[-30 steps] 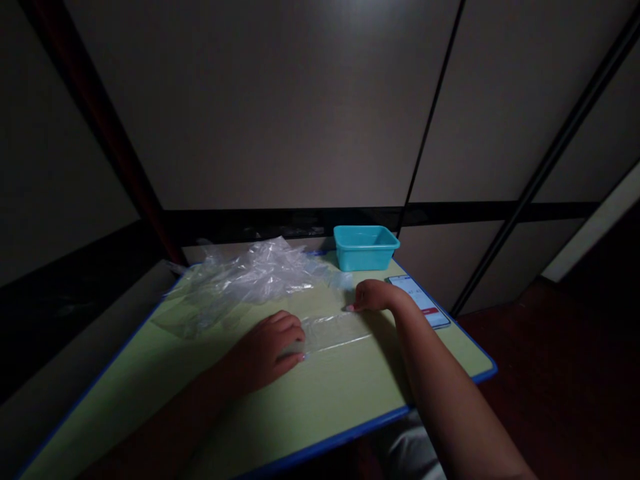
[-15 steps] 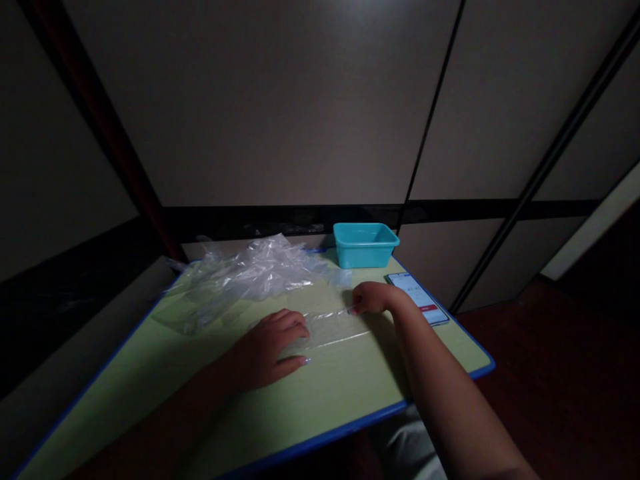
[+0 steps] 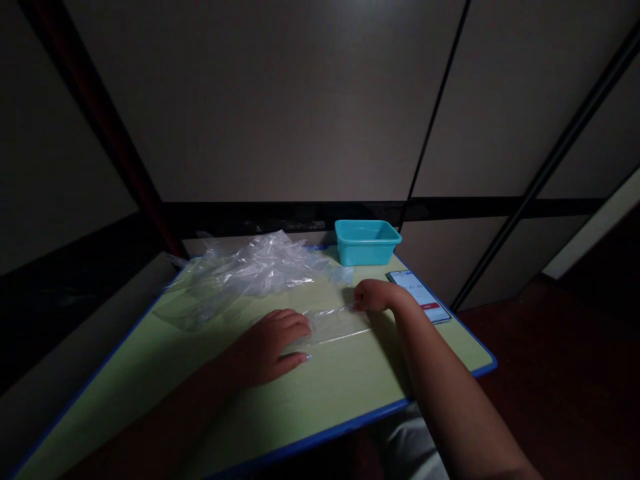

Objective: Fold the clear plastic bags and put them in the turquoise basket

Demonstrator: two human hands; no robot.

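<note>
A clear plastic bag (image 3: 335, 325) lies flattened on the light green table (image 3: 320, 393), stretched between my two hands. Over its left end rests my left hand (image 3: 273, 345), palm down, with the thumb apart from the other fingers. At the bag's far right corner my right hand (image 3: 371, 295) is closed, its fingertips pinching the plastic edge. Behind both hands a loose heap of crumpled clear plastic bags (image 3: 265, 267) spreads over the back left of the table.
A turquoise plastic basin (image 3: 367, 248) stands at the back edge of the table. Right of my right hand lies a phone (image 3: 420, 297) with its screen lit. Cabinet panels (image 3: 300, 107) rise directly behind the table, and its edge has a blue rim (image 3: 320, 437).
The view has shifted very slightly. Both hands stay at the same bag, with hardly any movement.
</note>
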